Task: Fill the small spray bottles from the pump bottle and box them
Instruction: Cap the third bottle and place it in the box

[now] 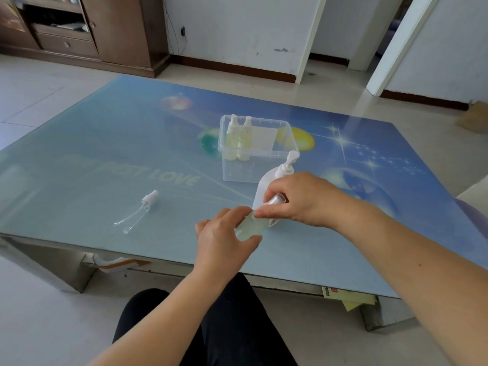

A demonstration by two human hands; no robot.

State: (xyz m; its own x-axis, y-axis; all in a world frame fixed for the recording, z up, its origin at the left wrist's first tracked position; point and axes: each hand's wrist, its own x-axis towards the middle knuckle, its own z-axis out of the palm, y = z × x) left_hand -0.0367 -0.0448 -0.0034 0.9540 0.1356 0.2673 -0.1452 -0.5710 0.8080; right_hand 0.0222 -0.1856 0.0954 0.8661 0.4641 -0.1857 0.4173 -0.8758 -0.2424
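Near the front edge of the surface (79, 143), right of centre, we have both hands on one small spray bottle (247, 229) holding pale yellow liquid. Left hand (224, 239) wraps the bottle's lower body, fingers and thumb curled round it, so that grip is clamped on the bottle. Bottle is tilted, its base toward us and its top away to the right. Right hand (295, 199) sits at the upper end, thumb and fingers pinching the clear cap (277, 199) there; grip clamped on the cap. We cannot tell whether the cap is fully seated.

Left of the hands, near the front-left part of the surface, an empty spray bottle (137, 215) lies on its side, white spray head pointing away from us, well apart from the hands.

Just behind the right hand stands the pump bottle (266, 186), white, with its pump head (290, 161) upright and its lower part hidden by the hand.

Further back, about mid-surface, a clear plastic box (260, 154) sits just behind the pump bottle. Two filled spray bottles (239, 138) stand upright side by side against its left wall. A white label shows on the box's far wall.

Beyond the far edge: tiled floor, wooden cabinet (116, 30) at the back left, white wall.
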